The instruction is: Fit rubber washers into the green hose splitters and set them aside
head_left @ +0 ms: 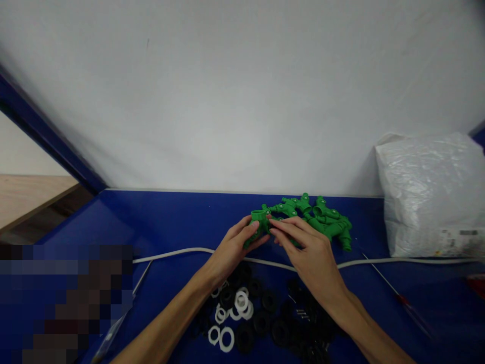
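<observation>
My left hand [242, 237] is closed around a green plastic hose fitting [259, 216], whose round open mouth points up. Right beside it, my right hand [303, 242] has its thumb and fingertips pinched together at the fitting's side branch. Whatever lies between those fingertips is too small or hidden to make out. Just behind my right hand is a pile of similar green fittings [333, 227], partly covered by it. White rings [227, 339] and black rings [261, 322] are scattered on the table below my hands.
A white cable [182, 251] runs across the blue table [170, 217], passing under my hands. On the right lie a screwdriver [402, 299] and a large white plastic bag [428, 197]. A long thin tool [142, 278] lies at left. A white wall [227, 101] rises behind.
</observation>
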